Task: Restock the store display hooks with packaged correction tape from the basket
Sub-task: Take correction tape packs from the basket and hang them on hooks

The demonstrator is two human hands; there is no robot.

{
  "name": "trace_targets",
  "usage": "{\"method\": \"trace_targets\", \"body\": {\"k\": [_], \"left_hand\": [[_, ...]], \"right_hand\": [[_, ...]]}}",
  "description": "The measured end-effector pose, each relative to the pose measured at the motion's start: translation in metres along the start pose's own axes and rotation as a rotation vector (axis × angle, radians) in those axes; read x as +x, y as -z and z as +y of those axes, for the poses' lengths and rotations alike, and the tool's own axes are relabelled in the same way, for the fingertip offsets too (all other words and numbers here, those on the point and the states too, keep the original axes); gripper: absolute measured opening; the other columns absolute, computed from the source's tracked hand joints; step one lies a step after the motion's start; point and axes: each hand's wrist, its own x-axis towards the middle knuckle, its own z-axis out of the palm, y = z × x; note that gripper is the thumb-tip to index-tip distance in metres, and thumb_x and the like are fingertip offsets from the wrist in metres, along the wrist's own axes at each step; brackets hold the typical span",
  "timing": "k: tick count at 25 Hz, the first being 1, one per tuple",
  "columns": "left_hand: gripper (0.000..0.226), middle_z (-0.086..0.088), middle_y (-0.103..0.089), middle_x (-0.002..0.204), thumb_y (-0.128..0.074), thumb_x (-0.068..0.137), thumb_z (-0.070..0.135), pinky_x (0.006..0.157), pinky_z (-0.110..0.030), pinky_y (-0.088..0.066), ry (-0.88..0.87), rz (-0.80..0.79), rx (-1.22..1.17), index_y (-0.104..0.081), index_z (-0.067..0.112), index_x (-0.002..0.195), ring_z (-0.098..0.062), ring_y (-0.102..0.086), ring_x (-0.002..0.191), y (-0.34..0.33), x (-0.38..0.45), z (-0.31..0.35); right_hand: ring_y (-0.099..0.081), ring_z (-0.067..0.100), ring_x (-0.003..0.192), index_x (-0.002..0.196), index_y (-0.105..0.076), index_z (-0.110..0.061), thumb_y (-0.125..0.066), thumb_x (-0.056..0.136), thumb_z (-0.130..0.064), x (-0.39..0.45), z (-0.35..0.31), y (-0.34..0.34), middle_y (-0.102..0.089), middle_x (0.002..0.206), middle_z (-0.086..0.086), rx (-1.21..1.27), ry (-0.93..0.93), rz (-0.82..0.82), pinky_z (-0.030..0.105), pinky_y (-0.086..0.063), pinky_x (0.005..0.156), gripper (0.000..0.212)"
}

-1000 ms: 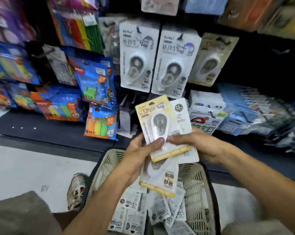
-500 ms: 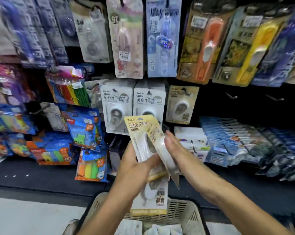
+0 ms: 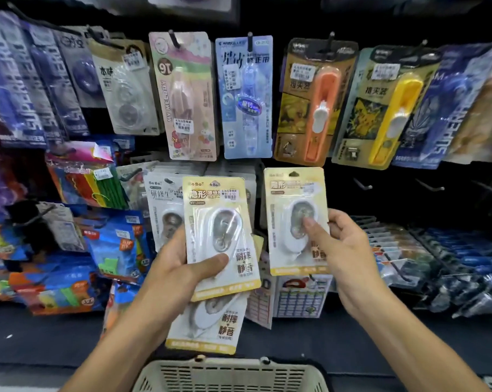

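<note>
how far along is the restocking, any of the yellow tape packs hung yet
Done: I can't tell whether any are hung yet; two hooks at right look bare. In hand: the right hand lifts one yellow pack toward the display, and the left hand grips at least two more yellow packs. Left: hanging these; the basket contents are out of view.
</note>
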Motion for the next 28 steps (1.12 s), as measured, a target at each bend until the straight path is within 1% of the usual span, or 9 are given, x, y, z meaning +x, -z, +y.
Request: {"method": "trace_targets", "body": {"k": [4,8,11,13,15,18,19,23,28], "left_hand": [[0.043,0.001,-0.079,0.108,-0.074,0.084,0.006,0.083,-0.045,-0.058,0.017,0.017,0.013,-0.071,0.044,0.103,-0.024,-0.077,0.096,-0.003,-0.008,0.003],[0.041,0.0,-0.079,0.108,-0.072,0.088,0.005,0.084,-0.047,-0.058,0.013,0.035,0.023,-0.072,0.043,0.103,-0.024,-0.077,0.097,-0.004,-0.012,0.006],[0.043,0.002,-0.079,0.106,-0.072,0.088,0.004,0.083,-0.043,-0.058,0.014,0.032,0.028,-0.072,0.045,0.099,-0.02,-0.077,0.095,-0.005,-0.017,0.007],[0.043,0.003,-0.079,0.107,-0.072,0.089,0.004,0.083,-0.042,-0.058,0.014,0.023,0.039,-0.072,0.045,0.1,-0.02,-0.077,0.097,-0.005,-0.018,0.005],[0.042,0.003,-0.079,0.109,-0.073,0.088,0.004,0.084,-0.043,-0.06,0.005,0.004,0.069,-0.071,0.041,0.107,-0.02,-0.076,0.098,-0.005,-0.017,0.003],[0.052,0.003,-0.077,0.114,-0.081,0.083,0.009,0.084,-0.036,-0.062,-0.025,-0.135,0.148,-0.062,0.031,0.126,-0.018,-0.075,0.103,-0.011,-0.012,0.003],[0.059,0.004,-0.076,0.117,-0.084,0.078,0.013,0.087,-0.035,-0.061,-0.036,-0.187,0.176,-0.06,0.032,0.128,-0.017,-0.073,0.106,-0.012,-0.01,0.004],[0.075,0.004,-0.076,0.116,-0.088,0.069,0.008,0.083,-0.033,-0.061,-0.004,-0.268,0.189,-0.061,0.057,0.118,-0.019,-0.074,0.105,-0.01,-0.001,0.003],[0.064,0.004,-0.078,0.107,-0.078,0.08,-0.008,0.077,-0.037,-0.06,-0.029,0.058,0.164,-0.061,0.039,0.121,-0.015,-0.076,0.096,-0.006,0.005,-0.002]], "right_hand": [[-0.068,0.011,0.055,0.098,-0.072,-0.038,-0.069,0.092,-0.045,0.005,-0.002,0.007,-0.075,0.072,-0.012,-0.178,0.006,0.028,0.028,-0.05,0.046,0.01],[-0.07,0.009,0.067,0.092,-0.07,-0.051,-0.067,0.089,-0.054,-0.005,-0.002,0.011,-0.074,0.082,-0.016,-0.244,0.049,0.085,0.036,-0.054,0.055,0.005],[-0.071,0.014,0.083,0.114,-0.06,-0.046,-0.068,0.088,-0.056,-0.004,0.002,0.008,-0.071,0.107,-0.013,-0.276,-0.058,0.114,0.042,-0.058,0.067,0.03],[-0.065,0.024,0.11,0.143,-0.037,-0.039,-0.071,0.088,-0.05,-0.007,0.006,0.004,-0.054,0.138,-0.008,-0.354,-0.187,0.089,0.047,-0.056,0.087,0.065],[-0.053,0.019,0.129,0.146,-0.037,-0.039,-0.072,0.086,-0.054,-0.015,0.009,-0.002,-0.046,0.149,-0.011,-0.418,-0.155,-0.013,0.043,-0.048,0.1,0.07],[-0.071,0.015,0.108,0.122,-0.065,-0.033,-0.081,0.078,-0.048,-0.035,0.008,-0.023,-0.072,0.122,-0.005,-0.032,-0.129,-0.38,0.029,-0.058,0.081,0.049],[-0.074,0.018,0.101,0.117,-0.067,-0.027,-0.085,0.078,-0.037,-0.038,0.009,-0.03,-0.076,0.113,-0.002,0.03,-0.113,-0.391,0.027,-0.06,0.075,0.045],[-0.076,0.019,0.089,0.116,-0.064,-0.016,-0.079,0.081,-0.021,-0.028,-0.003,-0.027,-0.079,0.103,0.0,0.222,-0.119,-0.081,0.023,-0.058,0.061,0.038],[-0.074,0.014,0.07,0.107,-0.07,-0.033,-0.069,0.093,-0.023,-0.015,-0.011,0.001,-0.078,0.092,-0.007,-0.031,-0.116,0.045,0.025,-0.048,0.044,0.017]]}}
